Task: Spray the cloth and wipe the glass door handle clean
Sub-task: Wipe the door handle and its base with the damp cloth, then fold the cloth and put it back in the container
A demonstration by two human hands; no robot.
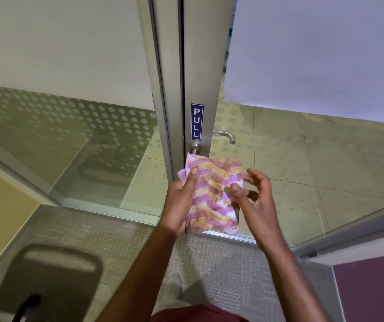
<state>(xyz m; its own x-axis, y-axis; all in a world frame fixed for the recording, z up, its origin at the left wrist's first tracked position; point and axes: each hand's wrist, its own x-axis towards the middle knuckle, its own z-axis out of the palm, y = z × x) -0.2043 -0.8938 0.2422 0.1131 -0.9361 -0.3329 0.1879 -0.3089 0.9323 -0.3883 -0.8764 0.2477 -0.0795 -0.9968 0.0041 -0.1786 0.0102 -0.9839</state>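
Cloth (211,194), striped purple and tan, hangs folded in front of the glass door (314,54), held at its left edge by the left hand (181,198), whose thumb lies across the front face while the fingers curl behind. The right hand (253,194) sits just beside the cloth's right edge with fingers loosely curled and spread; its thumb touches or nearly touches the fabric, but it grips nothing that can be seen. No spray bottle shows in this view.

Directly above the top edge of the cloth, close to it, the base of the near door handle (195,148) sticks out of the metal door frame (200,66) beneath a blue PULL sign (197,122). The lever itself is hidden behind the cloth, so its long axis cannot be read. A second handle (227,135) curves out on the far side of the glass, up and to the right.

Judging from this, the wipe calls for a short move up and forward, and the left hand, already carrying the cloth, is the nearer one to make it.
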